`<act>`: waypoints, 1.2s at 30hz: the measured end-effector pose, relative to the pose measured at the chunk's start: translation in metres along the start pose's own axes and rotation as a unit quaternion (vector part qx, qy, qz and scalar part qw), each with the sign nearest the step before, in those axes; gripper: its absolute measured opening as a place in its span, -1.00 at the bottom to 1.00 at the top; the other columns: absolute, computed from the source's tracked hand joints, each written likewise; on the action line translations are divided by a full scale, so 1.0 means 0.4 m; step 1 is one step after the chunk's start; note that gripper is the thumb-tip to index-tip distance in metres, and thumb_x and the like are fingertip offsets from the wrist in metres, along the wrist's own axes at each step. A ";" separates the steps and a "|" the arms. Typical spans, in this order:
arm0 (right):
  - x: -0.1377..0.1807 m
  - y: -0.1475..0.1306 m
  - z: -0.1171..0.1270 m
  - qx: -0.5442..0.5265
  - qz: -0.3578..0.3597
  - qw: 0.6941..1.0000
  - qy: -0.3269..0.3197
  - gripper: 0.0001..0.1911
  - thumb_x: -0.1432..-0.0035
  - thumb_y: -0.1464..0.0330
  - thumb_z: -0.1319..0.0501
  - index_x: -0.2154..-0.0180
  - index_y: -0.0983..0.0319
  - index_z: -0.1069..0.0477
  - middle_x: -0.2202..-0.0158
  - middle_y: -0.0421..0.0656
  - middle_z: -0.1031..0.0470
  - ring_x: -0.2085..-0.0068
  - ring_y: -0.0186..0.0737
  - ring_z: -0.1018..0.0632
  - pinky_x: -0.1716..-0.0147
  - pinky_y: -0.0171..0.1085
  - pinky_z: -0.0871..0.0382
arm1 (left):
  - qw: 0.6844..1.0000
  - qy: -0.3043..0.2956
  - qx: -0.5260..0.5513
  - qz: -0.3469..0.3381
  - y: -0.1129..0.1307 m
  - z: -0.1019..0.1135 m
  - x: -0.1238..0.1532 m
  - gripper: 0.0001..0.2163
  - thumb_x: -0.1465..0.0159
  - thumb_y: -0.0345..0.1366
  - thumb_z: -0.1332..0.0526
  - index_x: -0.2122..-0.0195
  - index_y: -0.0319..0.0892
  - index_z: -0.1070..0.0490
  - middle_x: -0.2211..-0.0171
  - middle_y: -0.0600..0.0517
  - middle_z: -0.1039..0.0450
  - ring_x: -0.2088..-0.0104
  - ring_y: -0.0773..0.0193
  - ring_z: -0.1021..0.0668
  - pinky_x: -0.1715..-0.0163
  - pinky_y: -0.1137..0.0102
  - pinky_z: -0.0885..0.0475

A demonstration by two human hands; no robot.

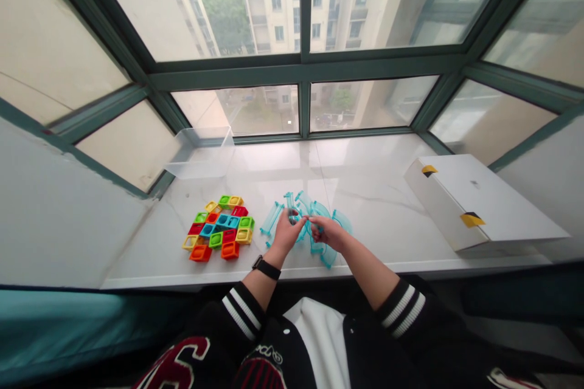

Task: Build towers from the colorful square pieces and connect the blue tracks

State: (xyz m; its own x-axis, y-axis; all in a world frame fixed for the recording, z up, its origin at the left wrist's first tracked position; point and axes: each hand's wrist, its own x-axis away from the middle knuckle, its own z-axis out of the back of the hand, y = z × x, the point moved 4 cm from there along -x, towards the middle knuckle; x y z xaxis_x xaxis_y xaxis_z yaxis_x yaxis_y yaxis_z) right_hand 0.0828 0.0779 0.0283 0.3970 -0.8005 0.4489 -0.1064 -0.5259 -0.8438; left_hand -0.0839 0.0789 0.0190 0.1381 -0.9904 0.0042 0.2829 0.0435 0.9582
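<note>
Left hand (286, 236), black watch (266, 267) on wrist, and right hand (326, 232) closed together on a small clear teal plastic piece (292, 214), amid more teal pieces (272, 225) on the marble windowsill (378, 188). Coloured square blocks (218, 228) just left. Red jacket lettering (176, 364) cut off, unreadable.

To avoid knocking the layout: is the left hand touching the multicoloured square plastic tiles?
Apart. The head view shows the left hand to the right of the multicoloured square plastic tiles, with a strip of white marble sill visible between them.
</note>
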 end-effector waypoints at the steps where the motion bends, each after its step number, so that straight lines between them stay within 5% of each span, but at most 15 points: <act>1: 0.003 -0.003 -0.001 -0.032 -0.002 0.999 -0.017 -0.61 -0.12 0.07 -0.33 0.10 0.16 -0.51 0.56 -0.36 -0.23 0.52 -0.30 -0.32 0.46 -0.28 -0.27 | 0.999 0.006 -0.031 -0.009 0.000 -0.001 -0.001 -0.69 -0.24 -0.11 -0.40 0.14 -0.12 -0.37 0.17 0.03 -0.47 0.38 0.33 -0.52 0.28 0.34 -0.49; 6: 0.025 -0.026 0.021 -0.143 0.022 0.989 -0.036 -0.50 -0.15 -0.02 -0.37 0.02 0.17 -0.55 0.58 -0.36 -0.19 0.52 -0.31 -0.29 0.46 -0.29 -0.25 | 0.984 0.015 -0.161 -0.073 0.027 0.014 0.007 -0.77 -0.32 -0.22 -0.32 0.05 -0.12 -0.40 0.12 -0.02 -0.45 0.27 0.24 -0.53 0.13 0.25 -0.50; 12: 0.076 -0.024 0.138 0.044 0.118 0.987 0.104 -0.52 -0.25 -0.09 -0.23 0.05 0.13 -0.47 0.54 -0.31 -0.35 0.43 -0.20 -0.44 0.34 -0.21 -0.38 | 0.952 -0.034 -0.265 -0.146 0.060 0.047 0.018 -0.78 -0.40 -0.32 -0.21 -0.06 -0.09 -0.42 0.09 -0.06 -0.49 0.13 0.12 -0.58 0.06 0.19 -0.52; 14: 0.092 -0.015 0.181 0.184 0.144 0.956 0.178 -0.58 -0.25 -0.05 -0.23 0.09 0.12 -0.45 0.46 -0.27 -0.45 0.36 -0.15 -0.49 0.27 -0.18 -0.40 | 0.944 -0.039 -0.290 -0.149 0.054 0.050 0.014 -0.80 -0.39 -0.33 -0.22 -0.03 -0.09 -0.45 0.06 -0.08 -0.49 0.11 0.09 -0.59 0.04 0.17 -0.53; 18: 0.097 0.005 0.201 0.432 0.166 0.845 0.268 -0.66 -0.29 0.09 -0.22 0.05 0.15 -0.50 0.22 -0.11 -0.56 0.17 -0.05 -0.56 0.11 -0.12 -0.42 | 0.952 -0.045 -0.272 -0.133 0.030 0.025 0.003 -0.73 -0.35 -0.30 -0.30 -0.07 -0.12 -0.46 0.03 -0.09 -0.47 0.09 0.08 -0.60 0.04 0.17 -0.56; 24: 0.065 0.033 0.135 0.573 0.190 0.738 0.302 -0.63 -0.33 0.17 -0.23 -0.07 0.23 -0.52 0.00 0.07 -0.56 -0.01 0.10 -0.54 -0.04 -0.04 -0.39 | 0.957 -0.020 -0.231 -0.172 0.029 0.030 -0.003 -0.65 -0.40 -0.13 -0.28 -0.17 -0.09 -0.41 -0.08 -0.13 -0.48 -0.02 0.06 -0.59 -0.11 0.12 -0.52; 29: 0.062 0.050 0.178 0.534 0.221 0.748 0.326 -0.67 -0.38 0.13 -0.17 0.00 0.19 -0.49 0.06 0.03 -0.56 0.02 0.07 -0.53 -0.04 -0.03 -0.39 | 0.922 0.036 -0.372 -0.097 -0.024 0.132 -0.029 -0.44 -0.36 0.05 -0.29 -0.29 -0.13 -0.34 -0.27 -0.25 -0.39 -0.30 -0.16 -0.42 -0.30 0.01 -0.32; 32: 0.060 0.064 0.236 0.490 0.248 0.750 0.369 -0.68 -0.38 0.09 -0.15 0.06 0.17 -0.47 0.05 0.05 -0.54 -0.03 0.12 -0.50 -0.10 0.06 -0.37 | 0.907 -0.010 -0.421 -0.007 -0.079 0.159 -0.045 -0.23 -0.29 0.18 -0.30 -0.40 -0.16 -0.22 -0.34 -0.32 -0.33 -0.32 -0.23 -0.40 -0.29 0.03 -0.31; 36: 0.039 0.098 0.274 0.448 0.245 0.766 0.390 -0.66 -0.38 0.05 -0.09 0.10 0.15 -0.43 0.08 0.03 -0.52 -0.04 0.13 -0.50 -0.13 0.09 -0.39 | 0.894 -0.049 -0.445 0.025 -0.110 0.145 -0.055 -0.25 -0.33 0.18 -0.25 -0.40 -0.19 -0.24 -0.28 -0.34 -0.40 -0.30 -0.24 -0.43 -0.26 0.06 -0.32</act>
State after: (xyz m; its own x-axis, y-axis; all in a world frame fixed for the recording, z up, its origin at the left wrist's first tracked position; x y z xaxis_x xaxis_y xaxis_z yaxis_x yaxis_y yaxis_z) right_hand 0.1848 0.0763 -0.0298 -0.1929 -0.9508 -0.2425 0.7395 0.0216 -0.6728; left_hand -0.1545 0.0912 -0.0065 0.1006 -0.9890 0.1085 0.9279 0.1326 0.3483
